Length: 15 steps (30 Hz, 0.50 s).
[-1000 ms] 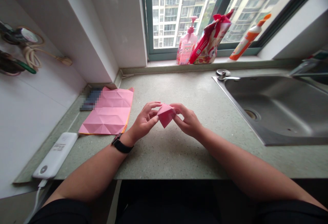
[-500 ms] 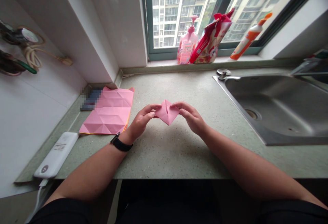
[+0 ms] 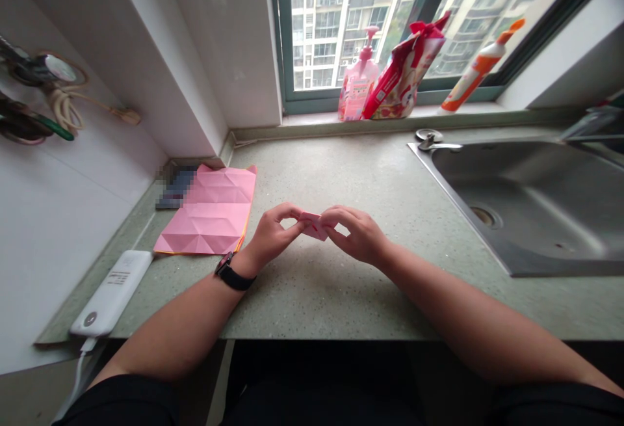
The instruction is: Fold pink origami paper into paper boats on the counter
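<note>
Between my two hands, over the counter, is a small folded piece of pink origami paper (image 3: 313,227). My left hand (image 3: 274,232) pinches its left side between thumb and fingers. On the other side, the thumb and fingers of my right hand (image 3: 357,232) are closed on its right end and cover part of it. To the left of my left hand lies a creased pink sheet (image 3: 209,211), with an orange-yellow edge showing beneath it.
A white power bank (image 3: 113,292) with a cable lies at the counter's left edge, near a pixelated dark object (image 3: 175,186). The steel sink (image 3: 526,205) is set in at the right. A pink pump bottle (image 3: 358,84), a red bag (image 3: 407,71) and an orange-white bottle (image 3: 480,68) line the windowsill.
The pink folded paper has gone from an open diamond facing me to a smaller, flatter shape. Both hands have shifted their grip and come closer together on it.
</note>
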### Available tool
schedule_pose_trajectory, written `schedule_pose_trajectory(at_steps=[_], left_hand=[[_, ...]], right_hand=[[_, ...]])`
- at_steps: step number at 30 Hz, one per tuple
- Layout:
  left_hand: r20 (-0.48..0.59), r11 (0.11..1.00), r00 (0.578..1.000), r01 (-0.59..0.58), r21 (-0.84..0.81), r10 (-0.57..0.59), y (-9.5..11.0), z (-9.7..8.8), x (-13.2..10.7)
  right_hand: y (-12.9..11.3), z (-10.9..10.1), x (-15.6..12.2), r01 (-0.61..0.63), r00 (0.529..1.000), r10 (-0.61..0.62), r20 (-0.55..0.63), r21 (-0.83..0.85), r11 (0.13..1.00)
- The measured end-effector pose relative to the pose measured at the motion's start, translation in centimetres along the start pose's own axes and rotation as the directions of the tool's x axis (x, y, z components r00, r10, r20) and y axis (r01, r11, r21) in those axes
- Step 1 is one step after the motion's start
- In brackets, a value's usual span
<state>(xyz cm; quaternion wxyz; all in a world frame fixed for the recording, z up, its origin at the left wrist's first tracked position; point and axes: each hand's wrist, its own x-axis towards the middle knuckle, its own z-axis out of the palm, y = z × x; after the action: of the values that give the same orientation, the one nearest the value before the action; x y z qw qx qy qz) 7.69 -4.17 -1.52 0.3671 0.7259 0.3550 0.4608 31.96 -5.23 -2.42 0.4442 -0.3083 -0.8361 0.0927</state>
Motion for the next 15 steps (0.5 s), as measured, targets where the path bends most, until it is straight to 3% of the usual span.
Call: schedule_pose_trajectory(at_steps=[3, 6, 15], left_hand=[[-0.048, 0.997, 0.996, -0.071, 0.008, 0.071, 0.6, -0.2, -0.1], [-0.069, 0.986, 0.983, -0.169, 0.008, 0.169, 1.2, -0.3, -0.2], [0.029, 0.929, 0.937, -0.350, 0.121, 0.349, 1.7, -0.4, -0.4]], right_hand=[[0.3, 0.0, -0.2, -0.032, 0.999, 0.032, -0.034, -0.003, 0.999], [0.6, -0.1, -0.1, -0.046, 0.999, 0.046, 0.004, -0.008, 0.999], [1.3, -0.4, 0.2, -0.053, 0.998, 0.051, -0.036, -0.070, 0.996]])
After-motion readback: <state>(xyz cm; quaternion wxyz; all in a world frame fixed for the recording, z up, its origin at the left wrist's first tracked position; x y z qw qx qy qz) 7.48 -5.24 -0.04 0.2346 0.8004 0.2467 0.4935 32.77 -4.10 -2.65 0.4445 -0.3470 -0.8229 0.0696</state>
